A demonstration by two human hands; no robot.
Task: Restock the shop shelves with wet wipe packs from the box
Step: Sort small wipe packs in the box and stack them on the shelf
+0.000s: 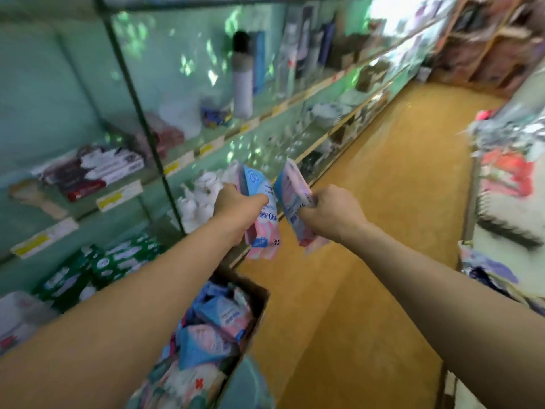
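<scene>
Over the box (260, 292), my left hand (236, 203) grips wet wipe packs (263, 219), right hand (333, 215) grips another pack (290, 188). I judge them light, squashy, slick-filmed: clamp mid-body, not seams.

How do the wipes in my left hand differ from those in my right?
Left-hand wipes show blue and white on top, pink below; right-hand wipes look mostly pink. Left-hand wipes are nearer the shelves; right-hand wipes hang over the floor. Both are gripped mid-air.
</scene>
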